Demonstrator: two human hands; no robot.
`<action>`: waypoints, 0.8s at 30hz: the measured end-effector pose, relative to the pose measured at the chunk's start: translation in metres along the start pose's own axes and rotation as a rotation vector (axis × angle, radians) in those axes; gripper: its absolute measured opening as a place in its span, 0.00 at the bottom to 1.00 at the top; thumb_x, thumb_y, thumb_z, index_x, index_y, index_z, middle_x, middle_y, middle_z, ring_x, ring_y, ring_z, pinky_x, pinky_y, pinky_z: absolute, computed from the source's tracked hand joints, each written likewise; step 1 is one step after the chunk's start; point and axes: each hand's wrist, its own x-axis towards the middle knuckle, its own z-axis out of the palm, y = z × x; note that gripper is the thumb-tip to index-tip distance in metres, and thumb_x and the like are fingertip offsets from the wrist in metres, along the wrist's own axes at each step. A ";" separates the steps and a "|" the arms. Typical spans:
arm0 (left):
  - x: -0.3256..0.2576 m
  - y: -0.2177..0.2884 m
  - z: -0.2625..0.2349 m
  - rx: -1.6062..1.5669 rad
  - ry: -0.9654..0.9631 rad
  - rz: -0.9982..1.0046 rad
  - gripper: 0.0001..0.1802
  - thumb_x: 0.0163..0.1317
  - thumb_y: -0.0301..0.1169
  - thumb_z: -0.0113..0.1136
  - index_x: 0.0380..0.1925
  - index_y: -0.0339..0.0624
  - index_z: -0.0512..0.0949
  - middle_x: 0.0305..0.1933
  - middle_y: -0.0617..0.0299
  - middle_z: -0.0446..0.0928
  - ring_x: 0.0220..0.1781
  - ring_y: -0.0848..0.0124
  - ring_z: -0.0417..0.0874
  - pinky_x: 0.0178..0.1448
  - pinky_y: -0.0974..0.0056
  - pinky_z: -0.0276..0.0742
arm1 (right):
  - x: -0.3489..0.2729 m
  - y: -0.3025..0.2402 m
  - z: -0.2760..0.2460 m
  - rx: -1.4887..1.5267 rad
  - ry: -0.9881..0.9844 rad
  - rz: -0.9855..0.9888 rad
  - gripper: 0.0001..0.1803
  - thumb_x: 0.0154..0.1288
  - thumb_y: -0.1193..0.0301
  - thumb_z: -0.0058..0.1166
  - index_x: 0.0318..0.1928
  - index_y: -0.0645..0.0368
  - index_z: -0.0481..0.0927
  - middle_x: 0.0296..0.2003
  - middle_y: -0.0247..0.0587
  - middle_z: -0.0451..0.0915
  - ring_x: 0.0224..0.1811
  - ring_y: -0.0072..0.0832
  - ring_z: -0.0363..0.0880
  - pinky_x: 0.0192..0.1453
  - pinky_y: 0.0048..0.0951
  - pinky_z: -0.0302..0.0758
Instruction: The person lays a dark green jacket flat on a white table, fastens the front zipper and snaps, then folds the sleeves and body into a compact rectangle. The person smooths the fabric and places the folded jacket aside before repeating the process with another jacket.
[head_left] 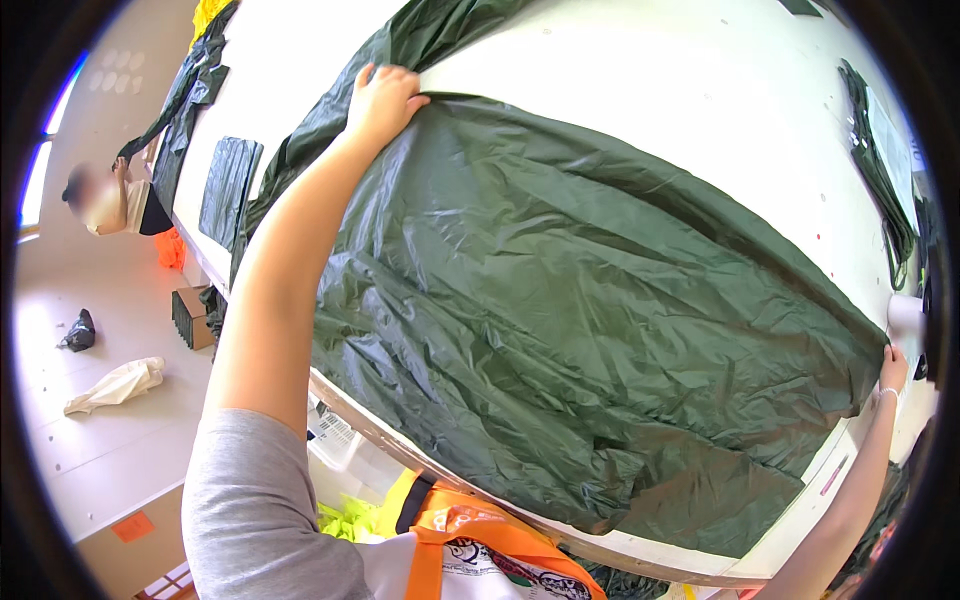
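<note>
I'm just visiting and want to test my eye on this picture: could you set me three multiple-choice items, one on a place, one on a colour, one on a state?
1. Where does the left hand hold the sheet of fabric?
A. at its far corner
B. at its middle
C. under the table

2. What colour is the sheet of fabric?
A. bright red
B. dark green
C. white

3. How does the sheet of fabric lie?
A. rolled into a tube
B. folded in a small square
C. spread out over the white table, wrinkled

Answers: 1 A, its fingers curl over the far corner, while the right hand pinches the opposite edge. 2 B, it is dark green all over. 3 C, it covers much of the tabletop with creases.
</note>
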 end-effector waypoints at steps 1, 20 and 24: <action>-0.003 -0.006 -0.002 -0.090 0.222 0.051 0.23 0.54 0.45 0.62 0.48 0.49 0.75 0.59 0.61 0.71 0.61 0.59 0.69 0.67 0.51 0.58 | -0.012 -0.051 0.010 -0.172 0.104 -0.014 0.21 0.60 0.73 0.53 0.55 0.62 0.74 0.50 0.45 0.78 0.57 0.35 0.72 0.66 0.29 0.61; 0.012 -0.118 0.032 -0.596 0.032 -0.218 0.31 0.56 0.52 0.60 0.31 0.25 0.79 0.29 0.42 0.80 0.34 0.57 0.83 0.40 0.54 0.74 | -0.178 -0.277 0.024 -0.108 0.218 -0.576 0.13 0.58 0.79 0.51 0.45 0.58 0.73 0.39 0.50 0.74 0.42 0.48 0.73 0.46 0.38 0.71; -0.109 -0.193 0.016 -0.629 0.356 -0.798 0.33 0.61 0.54 0.54 0.32 0.25 0.80 0.31 0.41 0.81 0.33 0.53 0.82 0.38 0.54 0.73 | -0.300 -0.257 -0.036 -0.132 0.446 -0.661 0.32 0.49 0.87 0.49 0.58 0.53 0.73 0.35 0.45 0.72 0.37 0.43 0.73 0.43 0.37 0.70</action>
